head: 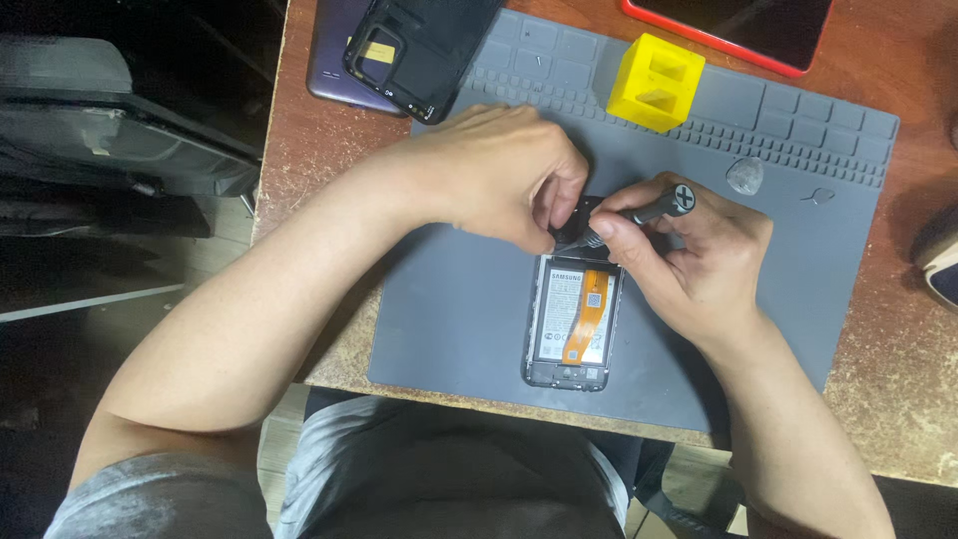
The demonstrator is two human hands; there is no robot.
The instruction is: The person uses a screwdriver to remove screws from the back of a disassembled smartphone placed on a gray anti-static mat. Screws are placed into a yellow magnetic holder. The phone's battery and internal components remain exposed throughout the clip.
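Observation:
An opened phone [572, 319] lies on a grey work mat [459, 299], its back cover off, showing a battery and an orange flex strip. My left hand [499, 175] pinches the phone's top end, covering it. My right hand [689, 255] holds a small dark screwdriver [659, 207], its tip pointing down-left into the phone's top area where my fingers meet. The top of the phone is hidden under both hands.
A yellow slotted block [656, 82] stands on the mat's far side. A black phone frame [419, 45] rests on a purple back cover [334, 70] at the far left. A red-edged device [738, 30] lies at the back. A small round object [744, 175] sits on the mat.

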